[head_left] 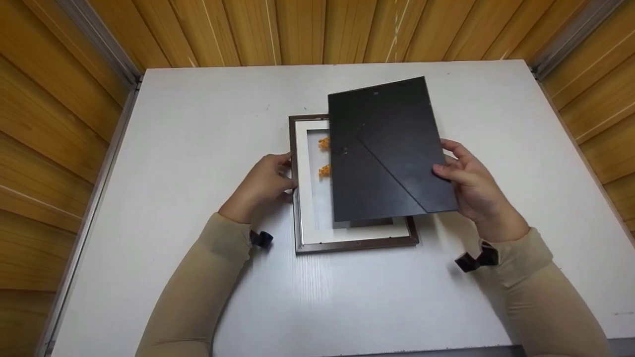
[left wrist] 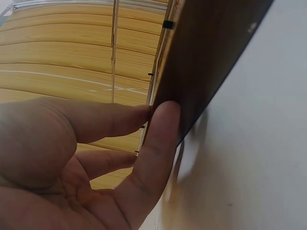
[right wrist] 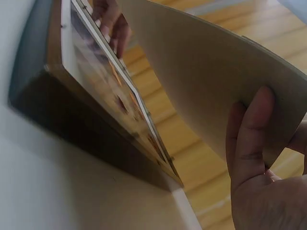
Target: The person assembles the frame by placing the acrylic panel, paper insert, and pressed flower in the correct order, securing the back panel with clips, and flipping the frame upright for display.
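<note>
A dark brown picture frame (head_left: 357, 246) lies back side up on the white table, with a white mat (head_left: 303, 198) inside it. Two small orange shapes (head_left: 324, 171) show in its window; the rest is hidden by a black backing board (head_left: 387, 148). My right hand (head_left: 476, 183) grips that board by its right edge, thumb on the black face and fingers beneath. In the right wrist view the brown underside (right wrist: 206, 76) of the board is tilted up, apart from the frame. My left hand (head_left: 263, 183) holds the frame's left side by the fingertips.
The white table (head_left: 198, 114) extends around the frame. Wood-panelled walls (head_left: 297, 32) stand behind it and at both sides, with metal posts at the corners. A black wrist device (head_left: 262, 239) sits at each sleeve cuff.
</note>
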The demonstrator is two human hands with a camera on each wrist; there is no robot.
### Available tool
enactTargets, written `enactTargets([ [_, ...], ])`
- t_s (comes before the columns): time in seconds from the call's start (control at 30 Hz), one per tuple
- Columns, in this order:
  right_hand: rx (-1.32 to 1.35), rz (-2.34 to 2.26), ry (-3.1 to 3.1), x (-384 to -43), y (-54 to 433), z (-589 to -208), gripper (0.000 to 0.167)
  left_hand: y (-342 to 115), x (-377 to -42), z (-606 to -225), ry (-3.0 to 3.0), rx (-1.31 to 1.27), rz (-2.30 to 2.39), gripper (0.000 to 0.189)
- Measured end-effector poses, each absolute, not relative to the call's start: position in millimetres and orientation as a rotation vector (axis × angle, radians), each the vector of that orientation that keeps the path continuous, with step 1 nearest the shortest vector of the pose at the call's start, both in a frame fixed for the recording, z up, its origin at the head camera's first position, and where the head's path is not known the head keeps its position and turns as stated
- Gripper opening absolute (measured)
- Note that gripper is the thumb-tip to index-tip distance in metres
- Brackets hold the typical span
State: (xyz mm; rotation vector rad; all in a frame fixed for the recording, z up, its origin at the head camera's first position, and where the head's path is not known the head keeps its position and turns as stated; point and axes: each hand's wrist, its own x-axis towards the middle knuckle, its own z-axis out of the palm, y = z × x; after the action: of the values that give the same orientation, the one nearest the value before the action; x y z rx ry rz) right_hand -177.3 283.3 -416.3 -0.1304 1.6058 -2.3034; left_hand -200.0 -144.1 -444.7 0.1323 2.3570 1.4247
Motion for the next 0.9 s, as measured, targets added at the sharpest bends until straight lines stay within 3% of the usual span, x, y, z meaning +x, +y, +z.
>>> enactTargets([
  [0.23,-0.117,-2.165,1.667,-174.0,252.6,-424.7,0.051,-141.3,-198.5,-444.5,2.349,0.15,1.451,0.076],
  [0.63,-0.125,-2.127,1.668,-160.0,240.5,-436.9,0.056,-136.2,-195.7,-442.8,2.399,0.178,1.387,0.076],
  [0.9,-0.167,-1.846,2.058,-156.8,238.6,-441.8,0.09,-136.9,-194.4,-444.4,2.351,0.18,1.414,0.083],
])
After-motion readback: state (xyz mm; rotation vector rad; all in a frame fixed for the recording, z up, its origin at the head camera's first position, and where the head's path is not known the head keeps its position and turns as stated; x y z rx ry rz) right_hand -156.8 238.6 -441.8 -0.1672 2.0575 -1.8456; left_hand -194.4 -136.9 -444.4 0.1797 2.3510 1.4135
